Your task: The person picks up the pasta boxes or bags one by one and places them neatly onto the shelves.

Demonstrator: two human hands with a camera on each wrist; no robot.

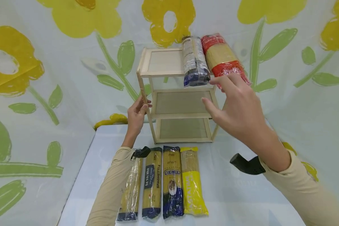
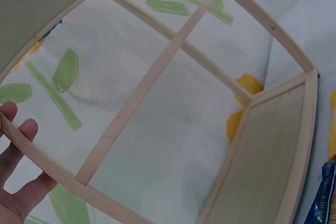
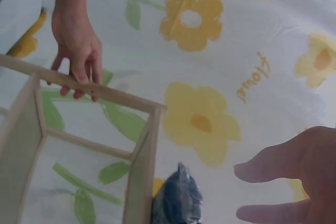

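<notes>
Clearly, the right hand [image 1: 240,103] is the nearer of the two to the pair of long pasta packets on top of the pale wooden three-tier shelf [image 1: 165,62]. Its thumb and index finger stand well apart, fingers gently bent, with nothing held between them. From that hand, the clear plastic packet with a dark blue end [image 1: 196,62] lies to the left and slightly beyond; its long axis runs front to back, and its blue end juts past the front edge of the top tier. The red-and-clear plastic packet of straight pasta [image 1: 218,51] lies just beside it on the right, slanting outward past the shelf's right side — its near end is partly behind the right hand, so whether they touch cannot be told.

Across the shelf, the left hand [image 1: 137,116] grips the left front upright, thumb on one side, fingers round the other — well apart from both packets. Below, four more slim pasta packets [image 1: 169,182] lie side by side on the white table [image 1: 228,194], in front of the shelf.
</notes>
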